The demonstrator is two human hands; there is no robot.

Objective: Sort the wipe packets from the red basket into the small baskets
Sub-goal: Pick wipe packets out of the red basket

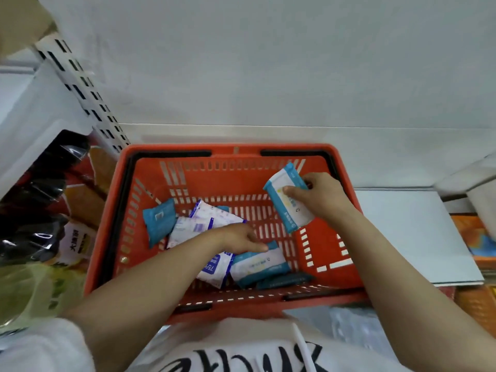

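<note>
The red basket (112,210) stands in front of me with several wipe packets on its floor. My right hand (319,196) holds a white and blue wipe packet (290,202) lifted above the basket's right side. My left hand (239,238) reaches down into the basket, its fingertips touching another white and blue packet (259,265). Next to that one lies a white packet with a dark blue label (214,269). A teal packet (158,218) and white and purple packets (198,221) lie further left. No small baskets are in view.
Black and yellow snack bags (45,210) fill the shelf to the left. A white perforated shelf upright (80,87) rises at upper left. A white flat board (408,232) lies to the right of the basket, with orange packages (475,237) beyond it.
</note>
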